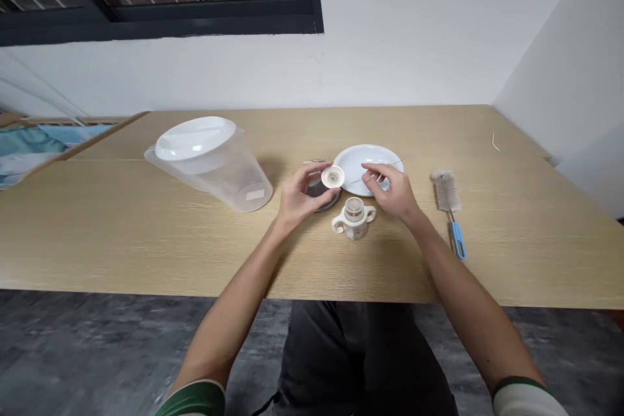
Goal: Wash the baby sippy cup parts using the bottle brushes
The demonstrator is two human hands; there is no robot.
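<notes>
Head view, from left to right: first is a big, see-through jug (pixel 209 175) with a white top, on the desk (pixel 146 240). Next is the left hand (pixel 299 196). Its thumb and fingers pinch a small round lid (pixel 333 177) by the edge, up over the desk, with the ringed side showing. The lid looks light and hard, like plastic, so a soft pinch on the rim should do. If wet, it could slip — round edges can roll out of fingers. Under that hand is a dark dish (pixel 330 203), partly hidden.

Just below the lid stands the cup (pixel 355 226), upright, with a clear ring on top and an ear on each side. It looks stiff and not too heavy; the two ears are good places to hold. Behind it is a white plate (pixel 351 161), smooth and maybe easy to chip. Over the plate, the right hand (pixel 387 188) has bent fingers by a thin stick (pixel 398 162) — I cannot tell if they grip it. Last comes a brush (pixel 451 208), best held by its blue handle.
</notes>
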